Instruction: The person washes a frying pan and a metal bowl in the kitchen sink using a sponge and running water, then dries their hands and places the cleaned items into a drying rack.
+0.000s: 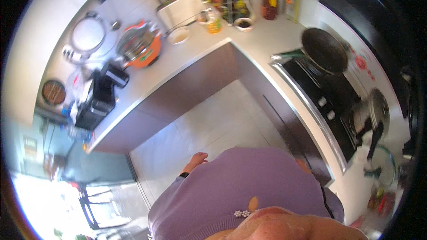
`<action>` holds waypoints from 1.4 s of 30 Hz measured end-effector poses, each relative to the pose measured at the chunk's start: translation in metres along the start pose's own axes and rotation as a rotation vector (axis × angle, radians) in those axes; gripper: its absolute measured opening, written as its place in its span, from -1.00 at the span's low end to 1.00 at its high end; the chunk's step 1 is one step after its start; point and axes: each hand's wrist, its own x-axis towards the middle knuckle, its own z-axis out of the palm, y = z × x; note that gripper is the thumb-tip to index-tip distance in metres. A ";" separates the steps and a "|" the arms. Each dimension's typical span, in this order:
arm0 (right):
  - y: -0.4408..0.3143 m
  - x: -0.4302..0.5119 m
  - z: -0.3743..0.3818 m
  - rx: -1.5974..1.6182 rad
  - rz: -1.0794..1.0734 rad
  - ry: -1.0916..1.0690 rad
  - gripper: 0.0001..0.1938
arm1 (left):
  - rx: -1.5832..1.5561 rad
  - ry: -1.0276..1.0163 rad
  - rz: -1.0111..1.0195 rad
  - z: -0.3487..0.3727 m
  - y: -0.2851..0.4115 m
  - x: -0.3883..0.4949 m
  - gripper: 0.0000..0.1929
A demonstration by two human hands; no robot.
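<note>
My left hand (199,157) hangs beside my body over the grey tiled floor (213,120), with a dark band at the wrist; nothing shows in it and its fingers look loosely curled. Of my right hand (303,165) only a small strip of skin shows past the purple sweater, near the cabinet front; its fingers are hidden. On the hob (320,103) to the right, a dark frying pan (324,50) with a green handle rests at the far end. A pot with a lid (378,110) stands at the hob's near end.
Along the worktop (186,53) are an orange basin (146,53), a white bowl (179,35), an oil bottle (213,23), a small bowl of dark contents (244,24) and a black appliance (96,103). A glass lid (383,165) lies right of the hob. Worktop edges border the floor on two sides.
</note>
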 end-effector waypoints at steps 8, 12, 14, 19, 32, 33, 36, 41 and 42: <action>-0.068 0.057 -0.021 0.047 -0.006 -0.031 -0.59 | -0.058 0.044 -0.069 -0.013 -0.050 0.040 -0.65; -0.105 0.078 -0.023 0.068 -0.007 -0.055 -0.59 | -0.004 0.099 0.054 -0.025 -0.093 0.056 -0.70; -0.124 0.089 -0.024 0.056 -0.016 -0.068 -0.59 | 0.467 0.149 0.270 -0.028 -0.118 0.059 -0.75; -0.159 0.118 -0.030 0.004 -0.040 -0.113 -0.59 | 0.244 0.068 0.116 -0.034 -0.144 0.057 -0.77; -0.530 0.304 -0.097 0.675 -0.534 -0.492 -0.61 | -0.547 0.156 -0.470 -0.148 -0.060 0.139 -0.73; -0.577 0.307 -0.117 0.813 -0.561 -0.354 -0.49 | -0.550 0.165 -0.477 -0.160 -0.050 0.147 -0.73; -0.704 0.307 -0.201 0.946 -0.679 -0.236 -0.30 | -0.567 0.183 -0.489 -0.197 -0.025 0.174 -0.72; -0.822 0.308 -0.281 1.117 -0.680 -0.120 -0.21 | -0.581 0.195 -0.478 -0.247 -0.005 0.216 -0.70; -0.834 0.311 -0.286 1.184 -0.654 -0.149 -0.23 | -0.584 0.193 -0.471 -0.256 -0.002 0.223 -0.70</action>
